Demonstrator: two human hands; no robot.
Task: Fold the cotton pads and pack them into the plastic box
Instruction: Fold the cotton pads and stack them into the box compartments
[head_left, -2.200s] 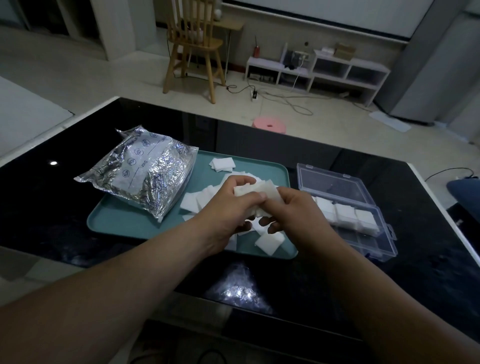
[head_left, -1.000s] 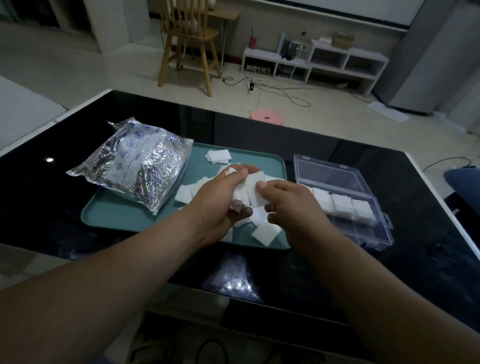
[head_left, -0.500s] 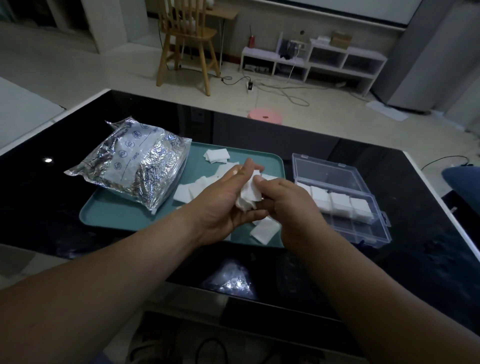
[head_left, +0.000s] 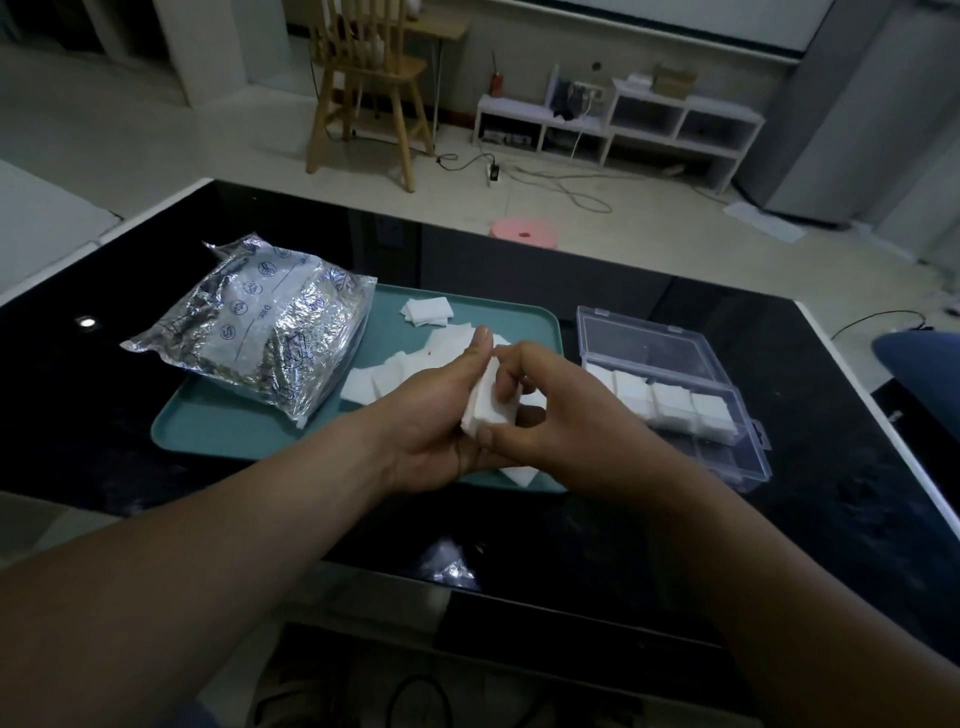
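- Folded cotton pad (head_left: 485, 408): held on edge between both hands, above the tray's (head_left: 208, 434) 4 o'clock corner.
- Right hand (head_left: 550, 421): grasping, with the thumb and curled fingers pinching the pad.
- Left hand (head_left: 431, 421): released, with the thumb and palm laid fairly straight against the pad's back as a support. I see no grip.
- Plastic box (head_left: 727, 457): on the desk (head_left: 810, 519) at 3 o'clock of the tray, lid open toward 12. Packed pads (head_left: 670, 402) fill its far row, and the near row looks empty.
- Loose pads (head_left: 384, 379) lie mid-tray. The foil bag (head_left: 260, 332) sits at 9 o'clock, overhanging the rim.
- Judged step: pressing the crease, with the move to the box next.
- Risk: the soft cotton may spring open once the left hand comes away, since one pinch then holds the fold alone.
- Risk: an opened pad would not fit its compartment and could catch on a divider.
- Risk: the light box could skid on the glossy desk if the pad is pushed in hard.
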